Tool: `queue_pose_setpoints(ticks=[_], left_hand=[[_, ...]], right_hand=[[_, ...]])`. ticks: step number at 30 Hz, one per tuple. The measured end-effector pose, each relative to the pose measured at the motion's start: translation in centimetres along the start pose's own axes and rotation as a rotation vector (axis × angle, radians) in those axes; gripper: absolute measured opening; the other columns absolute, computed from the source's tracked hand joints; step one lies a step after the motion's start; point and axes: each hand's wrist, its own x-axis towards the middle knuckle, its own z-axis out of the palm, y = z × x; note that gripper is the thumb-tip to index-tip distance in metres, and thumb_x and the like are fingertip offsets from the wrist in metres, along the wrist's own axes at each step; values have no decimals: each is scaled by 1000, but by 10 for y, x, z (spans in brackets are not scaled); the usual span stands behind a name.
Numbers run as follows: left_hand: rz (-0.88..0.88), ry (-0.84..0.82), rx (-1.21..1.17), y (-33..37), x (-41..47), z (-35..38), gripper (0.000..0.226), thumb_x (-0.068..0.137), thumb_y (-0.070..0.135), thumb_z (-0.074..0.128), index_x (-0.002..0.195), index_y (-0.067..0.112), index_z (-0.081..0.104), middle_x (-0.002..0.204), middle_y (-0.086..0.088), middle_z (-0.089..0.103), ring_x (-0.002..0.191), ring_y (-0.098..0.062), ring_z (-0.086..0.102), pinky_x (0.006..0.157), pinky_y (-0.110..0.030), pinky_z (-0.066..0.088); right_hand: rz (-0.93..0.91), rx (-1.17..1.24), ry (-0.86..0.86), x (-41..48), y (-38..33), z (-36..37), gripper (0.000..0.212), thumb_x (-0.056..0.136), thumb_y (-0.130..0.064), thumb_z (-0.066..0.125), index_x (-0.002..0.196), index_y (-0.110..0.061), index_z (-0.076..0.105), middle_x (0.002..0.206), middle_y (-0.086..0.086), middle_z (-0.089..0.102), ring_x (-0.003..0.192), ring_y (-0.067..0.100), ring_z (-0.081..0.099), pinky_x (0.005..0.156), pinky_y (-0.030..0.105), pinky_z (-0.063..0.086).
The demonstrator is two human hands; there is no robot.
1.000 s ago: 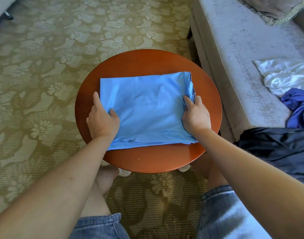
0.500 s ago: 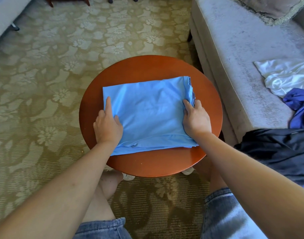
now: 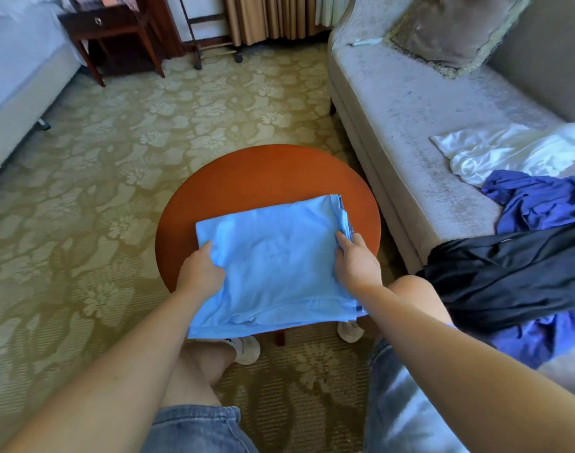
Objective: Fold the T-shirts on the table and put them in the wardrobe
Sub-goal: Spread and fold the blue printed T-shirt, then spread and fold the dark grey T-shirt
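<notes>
A folded light blue T-shirt (image 3: 279, 263) lies on the round red-brown table (image 3: 263, 171), with its near edge hanging past the table's front rim. My left hand (image 3: 199, 273) grips the shirt's left edge, thumb on top and fingers tucked under the cloth. At the right edge my right hand (image 3: 358, 261) holds the stacked folds the same way. More clothes lie on the grey sofa (image 3: 410, 103) to the right: a white garment (image 3: 508, 152), a crumpled blue one (image 3: 537, 201) and a dark navy one (image 3: 508, 276). No wardrobe is in view.
A bed (image 3: 15, 70) runs along the left, with a dark wooden nightstand (image 3: 113, 24) at the back. A cushion (image 3: 449, 27) sits on the sofa's far end. Patterned carpet (image 3: 100, 191) spreads between bed and table. My knees and white shoes are under the table's near side.
The shirt has slid toward me and now overhangs the table's near rim. Both hands went from lying on its sides to gripping its edges. The view has tilted up, showing more of the room.
</notes>
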Motion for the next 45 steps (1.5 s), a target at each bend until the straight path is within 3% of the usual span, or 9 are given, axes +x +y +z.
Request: queue_pose_setpoints(ticks=[4, 7, 13, 17, 27, 34, 38, 41, 45], left_hand=[[87, 46, -75, 27, -32, -15, 63, 91, 4, 53, 151, 10, 33, 147, -13, 45, 131, -30, 46, 100, -32, 39], [197, 60, -133, 54, -54, -34, 65, 92, 5, 57, 152, 11, 31, 157, -5, 31, 143, -21, 32, 105, -22, 30], [442, 11, -255, 112, -108, -55, 75, 90, 0, 62, 154, 18, 26, 160, 4, 23, 105, 16, 53, 69, 1, 34], [566, -56, -287, 158, -143, -40, 77, 89, 2, 64, 154, 21, 26, 159, 4, 25, 145, -14, 26, 98, -18, 28], [702, -554, -459, 286, -264, 92, 59, 86, -13, 60, 139, 9, 45, 120, 1, 56, 94, -6, 61, 72, -20, 49], [848, -814, -462, 358, -351, 166, 80, 81, -4, 70, 150, 8, 32, 134, -7, 51, 116, -21, 55, 108, -42, 42], [920, -930, -185, 334, -361, 211, 67, 83, -12, 63, 140, 19, 45, 128, -1, 53, 93, -11, 59, 86, -29, 49], [980, -886, 231, 304, -353, 232, 86, 88, 12, 68, 156, 24, 15, 149, -2, 38, 124, -20, 51, 99, -31, 43], [1045, -758, 242, 306, -341, 225, 80, 94, 33, 63, 156, 25, 14, 160, 1, 24, 144, -20, 29, 109, -30, 30]], right_hand=[[24, 230, 78, -29, -3, -31, 22, 99, -16, 40, 114, -9, 54, 96, 5, 42, 87, 30, 50, 68, 33, 36], [-10, 315, 138, -54, -4, -68, 36, 99, -10, 43, 134, -8, 50, 111, 14, 47, 103, 32, 51, 77, 30, 33], [53, 373, 306, -114, 33, -143, 53, 97, -8, 46, 148, -17, 39, 141, 7, 42, 119, 28, 50, 78, 22, 30], [128, 426, 437, -168, 68, -184, 52, 97, -7, 47, 148, -17, 39, 145, 5, 40, 124, 22, 46, 83, 17, 30], [481, 453, 629, -343, 199, -262, 53, 99, -10, 48, 149, -18, 36, 144, 2, 39, 117, 25, 51, 95, 41, 47], [769, 363, 879, -476, 246, -306, 53, 95, -5, 51, 145, -18, 43, 128, 3, 51, 96, 22, 54, 73, 25, 42], [1002, 299, 728, -523, 267, -281, 53, 95, -7, 54, 146, -13, 42, 137, 13, 48, 102, 25, 52, 76, 24, 37], [1185, 117, 455, -532, 272, -260, 56, 93, -29, 59, 146, -20, 43, 154, 14, 25, 128, 37, 43, 98, 41, 43], [1091, -21, 570, -493, 258, -273, 52, 93, -36, 59, 142, -26, 47, 157, 10, 24, 140, 36, 27, 115, 48, 24]])
